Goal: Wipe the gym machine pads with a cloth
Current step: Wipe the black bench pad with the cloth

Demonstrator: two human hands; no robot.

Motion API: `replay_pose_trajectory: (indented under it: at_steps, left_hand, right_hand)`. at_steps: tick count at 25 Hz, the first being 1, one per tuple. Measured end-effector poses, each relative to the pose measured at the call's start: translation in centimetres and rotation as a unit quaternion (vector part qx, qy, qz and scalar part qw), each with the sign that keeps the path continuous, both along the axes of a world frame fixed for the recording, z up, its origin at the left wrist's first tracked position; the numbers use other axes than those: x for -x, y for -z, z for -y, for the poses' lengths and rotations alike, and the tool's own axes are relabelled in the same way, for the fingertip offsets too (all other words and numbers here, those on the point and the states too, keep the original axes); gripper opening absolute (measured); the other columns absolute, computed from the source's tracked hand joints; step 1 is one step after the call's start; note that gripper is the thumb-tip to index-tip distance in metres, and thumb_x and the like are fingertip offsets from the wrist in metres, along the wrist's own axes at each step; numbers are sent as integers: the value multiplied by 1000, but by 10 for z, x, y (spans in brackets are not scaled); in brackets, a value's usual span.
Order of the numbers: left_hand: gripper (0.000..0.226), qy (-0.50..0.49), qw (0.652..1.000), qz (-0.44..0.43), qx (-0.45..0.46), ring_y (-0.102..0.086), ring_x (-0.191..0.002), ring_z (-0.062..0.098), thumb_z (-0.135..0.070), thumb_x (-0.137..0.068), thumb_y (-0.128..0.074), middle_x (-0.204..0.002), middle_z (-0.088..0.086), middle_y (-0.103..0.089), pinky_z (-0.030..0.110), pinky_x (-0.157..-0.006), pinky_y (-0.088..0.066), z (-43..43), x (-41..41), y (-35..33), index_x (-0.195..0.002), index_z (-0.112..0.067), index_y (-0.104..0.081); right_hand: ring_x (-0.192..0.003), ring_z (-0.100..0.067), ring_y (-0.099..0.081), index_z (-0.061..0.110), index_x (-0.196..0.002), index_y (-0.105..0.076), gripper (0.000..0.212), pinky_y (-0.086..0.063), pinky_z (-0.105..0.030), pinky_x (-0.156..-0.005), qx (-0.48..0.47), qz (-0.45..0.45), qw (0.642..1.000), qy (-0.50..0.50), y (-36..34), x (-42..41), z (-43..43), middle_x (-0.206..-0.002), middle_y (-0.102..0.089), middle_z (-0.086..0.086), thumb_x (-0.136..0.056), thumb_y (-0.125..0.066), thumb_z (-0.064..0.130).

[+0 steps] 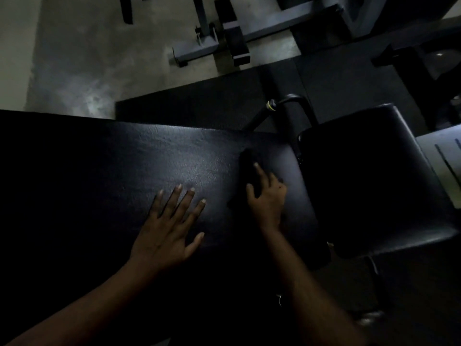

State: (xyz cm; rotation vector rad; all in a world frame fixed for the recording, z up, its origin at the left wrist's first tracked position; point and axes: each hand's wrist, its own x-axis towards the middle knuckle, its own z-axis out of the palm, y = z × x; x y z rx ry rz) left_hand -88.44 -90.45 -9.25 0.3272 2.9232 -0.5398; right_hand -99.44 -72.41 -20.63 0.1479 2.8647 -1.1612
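Note:
A long black bench pad (124,166) fills the middle of the dim view. My left hand (172,226) lies flat on it, fingers spread, holding nothing. To its right, my right hand (267,198) presses a dark cloth (247,166) onto the pad near its right end. The cloth is almost the same colour as the pad and its edges are hard to make out. A second black seat pad (374,176) sits just past a narrow gap to the right.
A curved black metal bar with a yellow ring (272,106) rises behind the gap between the pads. Grey machine frames (249,28) stand on the concrete floor at the back. Black rubber matting (199,101) lies under the bench.

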Motion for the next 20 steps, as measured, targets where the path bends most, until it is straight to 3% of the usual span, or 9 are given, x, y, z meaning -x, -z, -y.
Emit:
replay_pose_trajectory:
  at_steps: [4, 7, 10, 12, 15, 17, 20]
  left_hand:
    - [65, 2, 1000, -1, 0, -31, -138, 32, -51, -84, -32, -148, 14, -38, 55, -110, -23, 0, 2, 1, -137, -16, -44]
    - [64, 2, 1000, -4, -4, -33, -138, 34, -51, -83, -33, -146, 14, -40, 56, -108, -25, 0, 2, 2, -134, -16, -49]
    - [65, 8, 1000, -12, 0, -34, -137, 34, -52, -82, -35, -147, 14, -39, 57, -107, -26, 1, 1, 4, -137, -17, -45]
    - [66, 11, 1000, -15, 0, -33, -137, 34, -52, -82, -35, -148, 14, -38, 56, -108, -25, 2, 1, 4, -138, -18, -44]
    - [66, 6, 1000, -18, -10, -34, -137, 33, -52, -82, -37, -147, 13, -38, 56, -109, -24, 1, 1, 4, -138, -18, -44]
    - [66, 7, 1000, -20, -15, -34, -137, 33, -52, -82, -37, -147, 13, -38, 56, -108, -24, 1, 2, 4, -138, -18, -44]
    - [66, 5, 1000, -18, -15, -36, -137, 33, -53, -81, -36, -146, 13, -42, 55, -109, -23, 0, 2, 2, -137, -19, -44]
  right_hand:
    - [-105, -23, -42, 39, -132, -44, 58, -34, -30, -98, 76, -21, 989, -124, -42, -73, 23, -134, -51, -9, -75, -48, 36]
    - [-105, -19, -44, 36, -131, -43, 55, -31, -25, -96, 121, -78, 960, -239, -31, -47, -7, -127, -58, -11, -76, -47, 33]
    - [-111, -30, -56, 20, -131, -53, 54, -38, -35, -99, 192, -25, 980, -57, 0, 43, -26, -123, -61, -18, -77, -47, 27]
    - [-121, -31, -51, 19, -135, -49, 52, -33, -32, -104, 160, 47, 985, 48, 17, 95, -28, -132, -55, -17, -83, -49, 23]
    - [-127, -37, -35, 34, -139, -39, 51, -25, -38, -108, 31, 129, 990, 56, 21, 117, -5, -145, -38, -15, -89, -49, 29]
    - [-122, -38, -38, 36, -138, -41, 52, -28, -39, -106, -11, 85, 996, 11, 15, 105, 14, -144, -39, -14, -86, -47, 32]
    - [-108, -36, -47, 35, -132, -49, 61, -37, -37, -98, 18, 0, 997, -78, -9, 64, 32, -134, -51, -15, -74, -34, 41]
